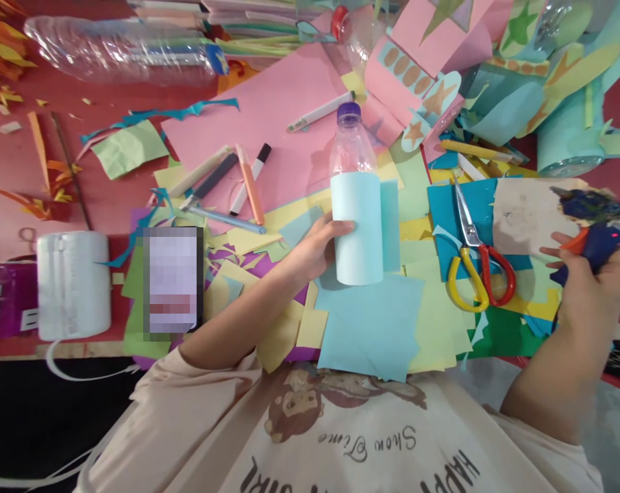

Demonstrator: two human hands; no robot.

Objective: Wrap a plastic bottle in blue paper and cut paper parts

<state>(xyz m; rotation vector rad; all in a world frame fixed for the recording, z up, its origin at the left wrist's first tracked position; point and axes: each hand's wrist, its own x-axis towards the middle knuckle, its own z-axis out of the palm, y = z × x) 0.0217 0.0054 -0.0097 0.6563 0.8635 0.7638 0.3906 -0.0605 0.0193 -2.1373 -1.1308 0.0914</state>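
Note:
A clear plastic bottle with a purple cap stands upright near the middle, a light blue paper sheet wrapped around its lower part. The sheet's loose end sticks out on the right side. My left hand grips the wrapped bottle from the left, its fingers against the paper. At the far right, my right hand is closed around a dark blue glue gun with an orange part, partly covered by my fingers. Scissors with red and yellow handles lie partly open between the bottle and my right hand.
Markers lie on pink paper behind my left arm. A phone and a white pouch are at the left. Another clear bottle lies at the back left. Decorated paper crafts crowd the back right.

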